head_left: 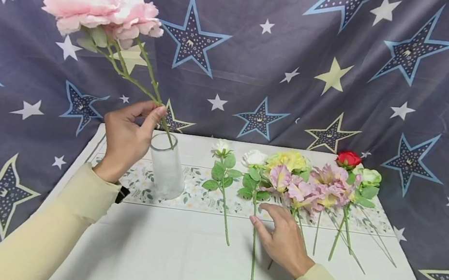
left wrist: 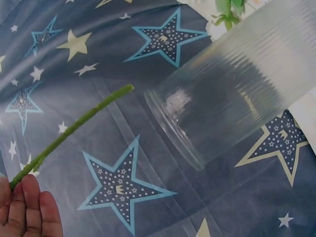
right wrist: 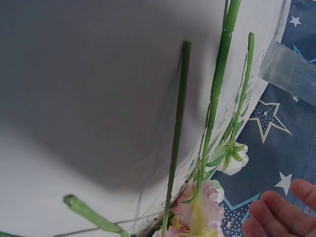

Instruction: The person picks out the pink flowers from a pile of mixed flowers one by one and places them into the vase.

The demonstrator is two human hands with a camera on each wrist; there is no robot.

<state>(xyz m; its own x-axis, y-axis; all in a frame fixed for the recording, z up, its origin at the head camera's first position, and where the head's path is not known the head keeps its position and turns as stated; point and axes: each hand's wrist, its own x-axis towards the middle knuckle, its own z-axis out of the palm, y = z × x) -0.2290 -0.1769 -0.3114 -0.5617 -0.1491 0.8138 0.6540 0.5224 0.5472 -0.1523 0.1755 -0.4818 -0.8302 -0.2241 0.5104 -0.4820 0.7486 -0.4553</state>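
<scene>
Pink peony spray (head_left: pixel 81 0), one: blooms upper left of frame, stem pinched by left hand (head_left: pixel 128 139), cut end just apart from the vase's mouth. Ribbed glass vase (head_left: pixel 166 177), one: upright, left of centre. Right hand (head_left: pixel 285 240): right of centre, fingers relaxed, near the stem of a white rose (head_left: pixel 254 157). Red rose (head_left: pixel 348 159): right, on white tablecloth (head_left: pixel 187 261).

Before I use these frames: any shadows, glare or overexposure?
Head: soft shadow on white tablecloth beside left sleeve, pink peonies nearly blown out on top; left wrist: pale glare on ribbed glass vase; right wrist: broad dark shadow over white tablecloth.
</scene>
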